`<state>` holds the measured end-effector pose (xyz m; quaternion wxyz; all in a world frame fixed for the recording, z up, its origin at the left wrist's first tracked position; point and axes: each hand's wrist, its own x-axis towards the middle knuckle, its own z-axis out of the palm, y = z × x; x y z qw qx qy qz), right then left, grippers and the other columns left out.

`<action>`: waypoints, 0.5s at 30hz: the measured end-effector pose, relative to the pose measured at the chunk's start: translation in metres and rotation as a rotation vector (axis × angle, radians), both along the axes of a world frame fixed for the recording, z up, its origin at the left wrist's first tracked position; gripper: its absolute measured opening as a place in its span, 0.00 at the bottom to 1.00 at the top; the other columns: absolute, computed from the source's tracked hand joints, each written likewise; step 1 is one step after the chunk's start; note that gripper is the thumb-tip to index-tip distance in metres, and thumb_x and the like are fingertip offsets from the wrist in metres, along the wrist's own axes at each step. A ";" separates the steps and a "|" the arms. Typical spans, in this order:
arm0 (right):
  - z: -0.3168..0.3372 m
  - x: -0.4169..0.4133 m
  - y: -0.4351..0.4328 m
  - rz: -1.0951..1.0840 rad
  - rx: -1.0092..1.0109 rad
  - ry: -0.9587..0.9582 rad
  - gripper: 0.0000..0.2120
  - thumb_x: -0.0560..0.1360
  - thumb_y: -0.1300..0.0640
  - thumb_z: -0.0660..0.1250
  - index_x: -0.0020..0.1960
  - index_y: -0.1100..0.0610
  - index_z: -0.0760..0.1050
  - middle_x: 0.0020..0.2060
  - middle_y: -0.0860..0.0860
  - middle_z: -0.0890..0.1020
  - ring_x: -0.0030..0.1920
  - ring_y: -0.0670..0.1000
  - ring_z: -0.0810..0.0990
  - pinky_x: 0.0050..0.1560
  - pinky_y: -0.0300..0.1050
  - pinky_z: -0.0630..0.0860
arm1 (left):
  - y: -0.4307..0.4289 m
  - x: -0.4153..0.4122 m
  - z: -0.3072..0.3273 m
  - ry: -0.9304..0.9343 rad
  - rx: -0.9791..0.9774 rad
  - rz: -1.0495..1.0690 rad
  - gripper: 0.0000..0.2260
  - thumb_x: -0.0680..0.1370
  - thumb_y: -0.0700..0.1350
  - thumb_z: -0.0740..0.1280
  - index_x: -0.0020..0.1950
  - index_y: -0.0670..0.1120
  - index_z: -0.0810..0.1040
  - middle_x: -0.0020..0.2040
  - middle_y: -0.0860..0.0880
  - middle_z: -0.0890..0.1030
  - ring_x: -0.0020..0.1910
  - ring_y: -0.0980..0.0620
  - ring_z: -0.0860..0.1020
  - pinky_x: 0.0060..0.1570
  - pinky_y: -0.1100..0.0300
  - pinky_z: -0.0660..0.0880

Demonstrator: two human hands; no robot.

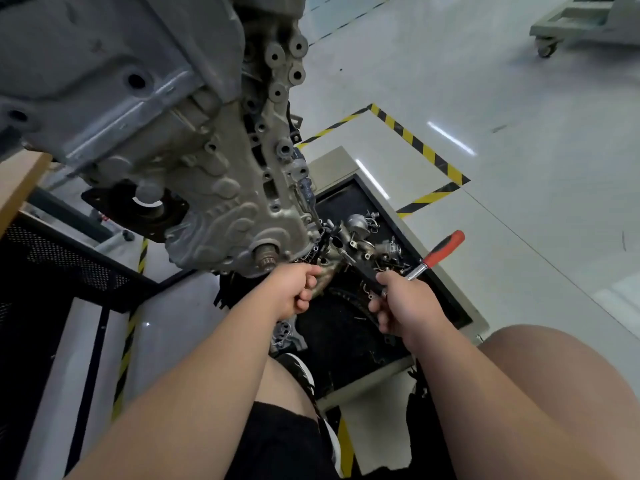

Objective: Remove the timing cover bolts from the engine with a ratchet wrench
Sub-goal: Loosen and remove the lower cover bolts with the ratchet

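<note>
The grey engine (145, 98) hangs on a stand at upper left, its ribbed timing cover (225, 202) facing me. The crankshaft end (266, 258) sticks out at the cover's lower edge. My left hand (294, 289) is curled just below that edge, thumb and forefinger pressed together, and I see nothing between them. My right hand (405, 303) grips the head end of the ratchet wrench (440, 252). The wrench's chrome shaft and red and black handle point up and to the right, away from the engine.
Under the engine lies a tray (479, 323) with a black mat and several loose engine parts (363, 240). Black mesh panel (52, 268) at left. Yellow and black tape (415, 143) marks the floor. A wheeled cart (547, 46) stands far right. My bare knee (554, 375) is at lower right.
</note>
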<state>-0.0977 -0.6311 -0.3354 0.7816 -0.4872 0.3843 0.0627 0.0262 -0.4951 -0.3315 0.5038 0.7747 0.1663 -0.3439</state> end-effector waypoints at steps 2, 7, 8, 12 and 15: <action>-0.001 0.002 -0.001 0.007 0.007 -0.023 0.09 0.78 0.55 0.62 0.42 0.59 0.70 0.23 0.54 0.77 0.19 0.50 0.68 0.23 0.40 0.68 | -0.003 0.004 -0.004 -0.029 0.002 0.024 0.10 0.83 0.41 0.54 0.49 0.46 0.74 0.30 0.52 0.67 0.19 0.58 0.61 0.19 0.69 0.56; 0.008 0.006 -0.002 0.047 -0.007 -0.143 0.11 0.78 0.54 0.63 0.39 0.58 0.70 0.25 0.55 0.78 0.20 0.51 0.68 0.22 0.38 0.67 | -0.020 0.017 -0.008 -0.082 -0.055 0.118 0.09 0.83 0.45 0.56 0.51 0.47 0.75 0.27 0.53 0.64 0.24 0.56 0.62 0.22 0.66 0.59; 0.008 0.007 -0.002 0.060 -0.007 -0.157 0.11 0.78 0.54 0.63 0.39 0.58 0.70 0.25 0.55 0.78 0.20 0.51 0.68 0.22 0.38 0.67 | -0.023 0.019 -0.008 -0.087 -0.086 0.142 0.10 0.83 0.48 0.57 0.50 0.47 0.75 0.26 0.53 0.63 0.23 0.56 0.62 0.22 0.66 0.59; 0.005 0.010 0.004 0.088 -0.026 -0.151 0.12 0.79 0.55 0.62 0.39 0.60 0.72 0.24 0.56 0.78 0.19 0.51 0.68 0.22 0.38 0.66 | -0.034 0.023 -0.009 -0.075 -0.235 0.211 0.13 0.83 0.53 0.57 0.49 0.47 0.76 0.22 0.55 0.63 0.20 0.57 0.61 0.22 0.66 0.58; 0.001 0.011 0.009 0.119 -0.040 -0.130 0.13 0.79 0.55 0.62 0.37 0.60 0.73 0.24 0.55 0.78 0.19 0.51 0.68 0.22 0.38 0.66 | -0.039 0.023 -0.014 -0.105 -0.219 0.239 0.11 0.83 0.49 0.57 0.46 0.48 0.76 0.21 0.55 0.64 0.19 0.58 0.61 0.22 0.67 0.58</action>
